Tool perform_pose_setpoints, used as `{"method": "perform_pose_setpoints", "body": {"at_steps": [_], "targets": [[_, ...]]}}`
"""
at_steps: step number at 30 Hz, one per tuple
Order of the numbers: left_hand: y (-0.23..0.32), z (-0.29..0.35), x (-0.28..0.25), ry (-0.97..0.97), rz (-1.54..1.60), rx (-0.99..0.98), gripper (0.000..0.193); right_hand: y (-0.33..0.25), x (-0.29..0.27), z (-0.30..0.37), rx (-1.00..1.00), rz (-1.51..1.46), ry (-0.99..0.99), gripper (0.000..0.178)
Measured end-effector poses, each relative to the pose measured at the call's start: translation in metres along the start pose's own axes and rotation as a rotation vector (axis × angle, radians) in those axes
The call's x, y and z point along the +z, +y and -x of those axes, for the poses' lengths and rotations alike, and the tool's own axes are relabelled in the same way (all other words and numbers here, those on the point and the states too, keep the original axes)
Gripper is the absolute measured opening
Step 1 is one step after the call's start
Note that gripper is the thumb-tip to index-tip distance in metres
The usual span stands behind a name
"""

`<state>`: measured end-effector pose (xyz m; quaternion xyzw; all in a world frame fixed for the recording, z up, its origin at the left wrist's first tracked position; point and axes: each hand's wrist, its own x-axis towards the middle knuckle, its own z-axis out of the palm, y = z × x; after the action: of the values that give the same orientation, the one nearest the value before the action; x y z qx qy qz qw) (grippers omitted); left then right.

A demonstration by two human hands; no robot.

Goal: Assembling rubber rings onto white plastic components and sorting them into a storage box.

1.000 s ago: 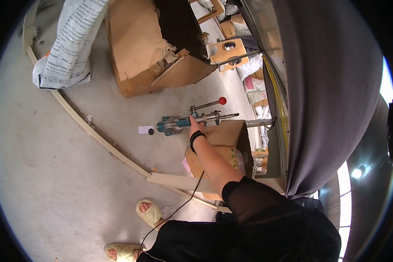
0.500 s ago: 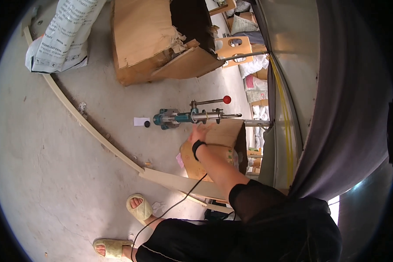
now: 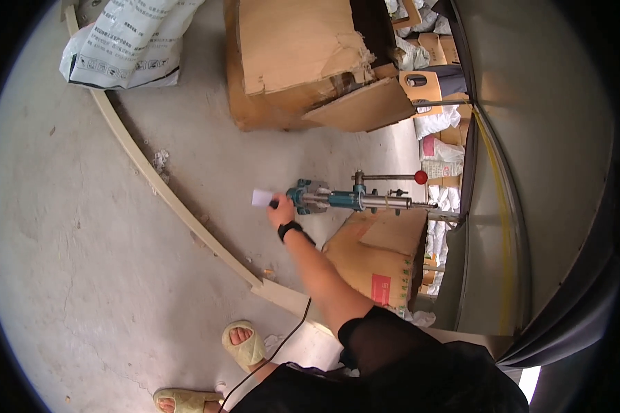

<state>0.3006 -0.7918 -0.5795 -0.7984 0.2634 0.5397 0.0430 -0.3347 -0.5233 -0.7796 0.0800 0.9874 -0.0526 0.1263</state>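
Note:
My right hand [image 3: 280, 212], with a black band on its wrist, reaches up from the lower right. Its fingers curl round a small black round piece [image 3: 274, 204], partly hidden by them. Beside the fingertips, a white slip of paper [image 3: 260, 198] lies just left of a hand press [image 3: 344, 199]. Teal and silver, the press stretches left to right across the view, and its lever [image 3: 393, 177] ends in a red ball. No part of my left hand shows.
A torn cardboard box [image 3: 303, 48] stands beyond the press, and a taped carton [image 3: 375, 255] stands nearer. At upper left is a white printed sack [image 3: 131, 48]. A pale strip [image 3: 165, 193] crosses the floor; a black cable [image 3: 293, 334] passes my slippered feet. Metal panels [image 3: 544, 138] rise at right.
My right hand has moved left from beside the middle of the press to the black piece by the paper. The whole view has shifted, putting the press farther right.

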Motion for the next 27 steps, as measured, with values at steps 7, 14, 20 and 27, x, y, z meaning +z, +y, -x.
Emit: {"method": "perform_pose_setpoints", "body": {"at_steps": [7,14,20,27], "targets": [[-0.015,0.035,-0.001,0.035,0.002,-0.001,0.026,0.006,0.016,0.07,0.052,-0.154,0.03,0.02],[-0.037,0.074,-0.02,-0.089,-0.09,0.12,0.031,-0.055,-0.042,0.163,0.569,-0.872,-0.444,0.015],[-0.018,0.155,-0.032,-0.011,-0.203,0.338,0.03,-0.117,-0.091,0.249,0.602,-1.009,-0.437,0.009],[0.036,0.242,-0.052,0.115,-0.396,0.624,0.03,-0.201,-0.187,0.305,0.519,-1.242,-0.768,0.016]]}}
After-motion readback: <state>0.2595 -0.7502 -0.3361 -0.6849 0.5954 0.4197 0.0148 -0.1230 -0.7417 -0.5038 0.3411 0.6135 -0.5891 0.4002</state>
